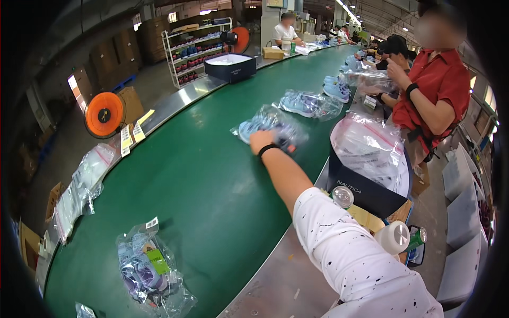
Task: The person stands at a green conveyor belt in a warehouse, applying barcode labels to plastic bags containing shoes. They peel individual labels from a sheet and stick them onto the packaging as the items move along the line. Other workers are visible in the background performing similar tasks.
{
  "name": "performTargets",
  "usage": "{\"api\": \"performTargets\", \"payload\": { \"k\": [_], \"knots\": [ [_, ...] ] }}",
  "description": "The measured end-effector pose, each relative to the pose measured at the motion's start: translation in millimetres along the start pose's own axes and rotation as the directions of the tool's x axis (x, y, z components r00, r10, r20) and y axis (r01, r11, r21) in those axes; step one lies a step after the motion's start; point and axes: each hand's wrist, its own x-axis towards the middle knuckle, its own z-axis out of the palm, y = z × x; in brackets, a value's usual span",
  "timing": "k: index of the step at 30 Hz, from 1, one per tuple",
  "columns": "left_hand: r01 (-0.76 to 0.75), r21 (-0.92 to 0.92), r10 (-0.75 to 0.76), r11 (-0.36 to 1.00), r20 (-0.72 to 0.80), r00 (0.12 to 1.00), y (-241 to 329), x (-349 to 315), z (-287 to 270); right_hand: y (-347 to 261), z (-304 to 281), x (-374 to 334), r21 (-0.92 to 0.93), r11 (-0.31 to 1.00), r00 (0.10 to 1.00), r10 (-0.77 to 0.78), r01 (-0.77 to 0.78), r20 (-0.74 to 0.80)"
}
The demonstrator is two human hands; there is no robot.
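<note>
My right hand [262, 141], with a black band at the wrist, reaches out over the green conveyor belt [212, 175]. Its fingers are closed on a clear plastic bag of light-blue shoes [248, 129]; the fingertips are partly hidden. Just beyond lies another bagged pair of blue shoes [299, 102], and farther up the belt some unbagged blue shoes [335, 89]. Near me at the lower left rests a bagged pair of blue and lilac shoes [139, 262] with a green tag. My left hand is out of view.
At the right stands a dark box of clear bags [366, 188], beside a white bottle [392, 237] and cans. Flat plastic bags [85, 183] lie along the left edge, near an orange fan [104, 115]. A co-worker in red [437, 90] stands at the right.
</note>
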Motion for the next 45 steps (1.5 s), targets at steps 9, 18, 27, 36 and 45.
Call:
{"api": "performTargets", "payload": {
  "k": [9, 18, 27, 36, 45],
  "knots": [
    [-0.097, 0.011, 0.095, 0.995, 0.122, 0.988, 26, -8, 13, -166, -26, -129, 0.874, 0.363, 0.857, -0.504, 0.322, -0.106],
    [-0.215, -0.306, 0.206, 0.927, -0.062, 0.977, 5, -10, -36, -145, -95, -416, 0.917, -0.308, 0.438, -0.809, 0.253, -0.392],
    [-0.223, -0.222, 0.27, 0.949, 0.205, 0.941, 20, -38, -14, -83, -91, -480, 0.934, -0.27, 0.579, -0.81, -0.233, -0.089],
    [-0.172, -0.157, 0.202, 0.973, 0.2, 0.959, 31, -49, -5, -62, -97, -471, 0.975, -0.219, 0.447, -0.876, -0.029, -0.183],
    [-0.297, -0.02, 0.295, 0.955, 0.197, 0.935, 50, -43, -1, -75, -122, -447, 0.91, -0.255, 0.568, -0.717, 0.326, -0.404]
  ]
}}
